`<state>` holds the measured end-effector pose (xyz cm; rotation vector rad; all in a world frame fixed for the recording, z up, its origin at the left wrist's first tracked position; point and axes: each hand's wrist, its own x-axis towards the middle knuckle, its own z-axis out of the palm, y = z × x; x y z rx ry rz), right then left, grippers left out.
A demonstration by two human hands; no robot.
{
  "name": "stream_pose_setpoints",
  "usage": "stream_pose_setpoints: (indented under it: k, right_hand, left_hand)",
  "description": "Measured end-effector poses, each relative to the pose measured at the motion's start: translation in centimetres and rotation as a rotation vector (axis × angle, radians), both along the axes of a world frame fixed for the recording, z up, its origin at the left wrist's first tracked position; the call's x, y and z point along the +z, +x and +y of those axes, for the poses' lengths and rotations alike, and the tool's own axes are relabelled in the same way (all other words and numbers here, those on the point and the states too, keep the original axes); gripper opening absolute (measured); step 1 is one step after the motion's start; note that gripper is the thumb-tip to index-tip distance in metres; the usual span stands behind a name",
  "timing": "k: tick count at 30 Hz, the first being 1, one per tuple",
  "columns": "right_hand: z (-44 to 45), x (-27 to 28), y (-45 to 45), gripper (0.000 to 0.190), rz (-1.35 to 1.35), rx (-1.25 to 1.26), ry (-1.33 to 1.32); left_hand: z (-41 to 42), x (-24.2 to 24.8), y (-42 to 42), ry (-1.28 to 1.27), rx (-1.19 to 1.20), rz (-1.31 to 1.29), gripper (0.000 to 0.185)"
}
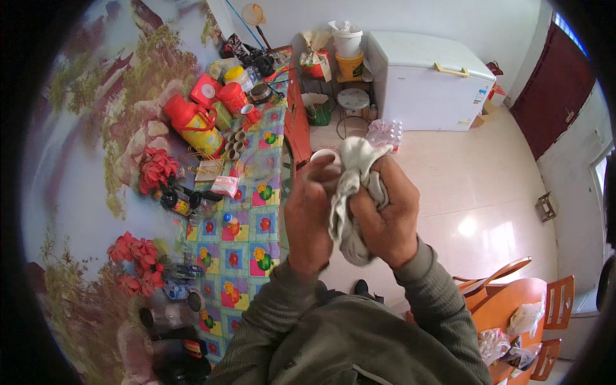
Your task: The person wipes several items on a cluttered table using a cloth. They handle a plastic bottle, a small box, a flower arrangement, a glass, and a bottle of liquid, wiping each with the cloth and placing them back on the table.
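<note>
My right hand (pixel 387 211) grips a bunched whitish cloth (pixel 353 192) in front of my chest; its folds stick out above and below the fist. Close by on the left, my left hand (pixel 310 211) is raised with its fingers curled around a white cup (pixel 325 157), whose rim shows above the fingers. Part of the cup lies hidden behind the fingers, and they are slightly blurred. Left of my hands runs a long cabinet top under a colourful patterned tablecloth (pixel 233 260), holding a red and yellow thermos flask (pixel 195 126), a red mug (pixel 250 113) and several small brown cups (pixel 235 144).
Jars, bottles, a clear round tray (pixel 259 167) and red artificial flowers (pixel 158 169) stand along the mural wall. A white chest freezer (pixel 433 91), a stool (pixel 353 100) and stacked buckets (pixel 349 65) are ahead. At the lower right stands a wooden table (pixel 505 313) with chairs and plastic bags.
</note>
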<state>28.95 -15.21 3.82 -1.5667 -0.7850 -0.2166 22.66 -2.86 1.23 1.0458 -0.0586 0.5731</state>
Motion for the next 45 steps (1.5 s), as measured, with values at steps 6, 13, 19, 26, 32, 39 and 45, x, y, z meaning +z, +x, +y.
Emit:
stream_pose_setpoints:
  k: [6,13,19,26,32,39,45]
  right_hand:
    - [1.2,-5.2,-2.5,0.057,-0.075,0.003,0.025]
    - [0.9,-1.2,1.5,0.032,0.104,0.045,-0.032]
    - [1.7,-4.5,-1.6,0.046,-0.017,-0.024,-0.013]
    - [2.2,-4.8,-0.3,0.029,0.1,-0.053,-0.004]
    - [2.8,-4.1,-0.9,0.043,-0.08,-0.098,-0.076]
    - [1.4,-6.6,-1.4,0.049,0.042,-0.041,-0.056]
    - [1.7,-4.1,0.3,0.035,0.062,0.022,-0.047]
  left_hand:
    - [2.9,-0.4,1.2,0.083,0.087,0.026,0.064]
    - [2.2,-2.3,0.8,0.172,0.01,-0.01,0.071]
    - [2.9,-2.9,0.5,0.139,0.018,0.076,0.066]
    - [2.7,-3.7,0.9,0.112,0.071,0.142,0.065]
    - [2.6,-2.7,0.6,0.137,0.027,0.155,0.062]
    - [3.1,-5.0,0.6,0.165,-0.064,0.142,0.051]
    - [2.8,-3.3,0.9,0.018,-0.056,0.049,0.064]
